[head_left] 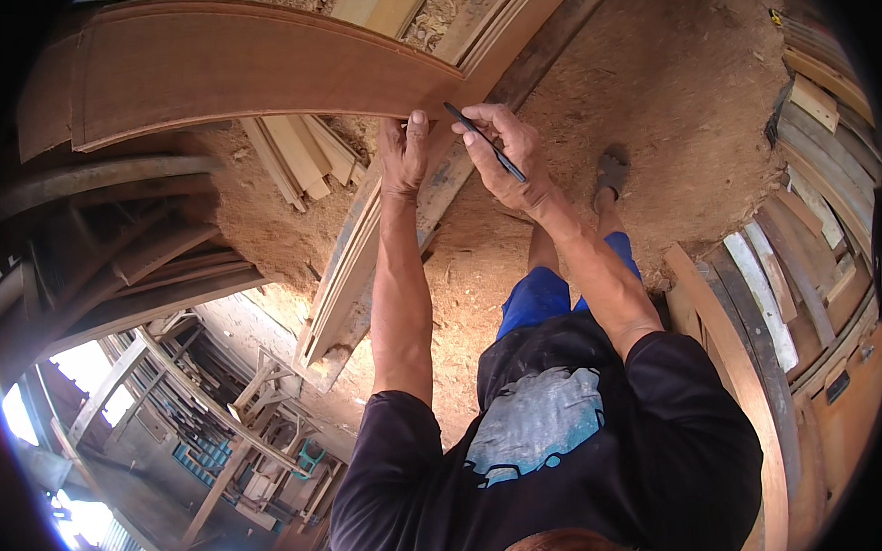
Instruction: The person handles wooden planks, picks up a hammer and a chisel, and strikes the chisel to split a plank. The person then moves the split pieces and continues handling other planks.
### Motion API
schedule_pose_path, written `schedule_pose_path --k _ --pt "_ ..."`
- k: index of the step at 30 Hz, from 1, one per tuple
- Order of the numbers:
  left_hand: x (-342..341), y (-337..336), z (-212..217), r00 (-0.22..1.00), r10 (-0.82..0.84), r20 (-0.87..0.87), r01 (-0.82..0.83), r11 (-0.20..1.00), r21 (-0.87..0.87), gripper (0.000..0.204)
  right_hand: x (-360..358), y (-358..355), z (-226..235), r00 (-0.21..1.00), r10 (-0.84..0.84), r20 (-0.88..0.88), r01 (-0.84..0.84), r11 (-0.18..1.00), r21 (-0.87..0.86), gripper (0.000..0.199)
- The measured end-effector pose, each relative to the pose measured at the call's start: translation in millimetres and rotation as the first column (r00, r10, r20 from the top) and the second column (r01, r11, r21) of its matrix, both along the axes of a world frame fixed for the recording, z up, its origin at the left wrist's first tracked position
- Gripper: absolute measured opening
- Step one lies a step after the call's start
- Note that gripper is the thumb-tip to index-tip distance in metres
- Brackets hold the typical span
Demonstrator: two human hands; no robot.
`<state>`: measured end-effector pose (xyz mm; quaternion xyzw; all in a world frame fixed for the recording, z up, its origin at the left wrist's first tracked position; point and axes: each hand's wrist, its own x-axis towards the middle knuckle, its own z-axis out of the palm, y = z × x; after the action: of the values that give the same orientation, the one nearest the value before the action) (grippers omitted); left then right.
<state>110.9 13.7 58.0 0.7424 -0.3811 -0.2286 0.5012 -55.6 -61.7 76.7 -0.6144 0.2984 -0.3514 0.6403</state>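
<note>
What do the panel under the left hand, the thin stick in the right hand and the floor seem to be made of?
Panel: wood, smooth reddish-brown face with faint grain, probably sanded.
Thin stick: dark and slender, likely a pencil; material unclear.
Floor: looks like packed earth under sawdust, tan and crumbly.

**Clearance around hands**

Left hand (404, 152) touches the end of the reddish board (249, 73); the board blocks everything left of and above it. Right hand (503, 152) with black pencil (485, 141) sits just beside, only a narrow gap between the hands. Long plank frame (363, 259) runs diagonally under both hands. Open room right of the right hand, over the sawdust floor (688, 102). Loose offcuts (301, 159) lie left of the left hand. Stacked planks (816, 165) wall off the far right.
</note>
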Motion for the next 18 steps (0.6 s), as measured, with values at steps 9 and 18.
schedule_pose_path --k 9,18 --pt "2.6 5.2 -3.6 0.998 0.004 -0.06 0.002 0.995 0.098 0.061 25.0 18.1 -14.3 0.995 -0.102 0.024 0.102 0.995 -0.016 0.02" --pt "-0.5 -1.5 0.9 1.0 0.01 0.028 -0.011 0.999 0.046 0.061 12.7 7.7 -36.5 0.994 -0.051 -0.095 0.047 0.998 -0.038 0.013"
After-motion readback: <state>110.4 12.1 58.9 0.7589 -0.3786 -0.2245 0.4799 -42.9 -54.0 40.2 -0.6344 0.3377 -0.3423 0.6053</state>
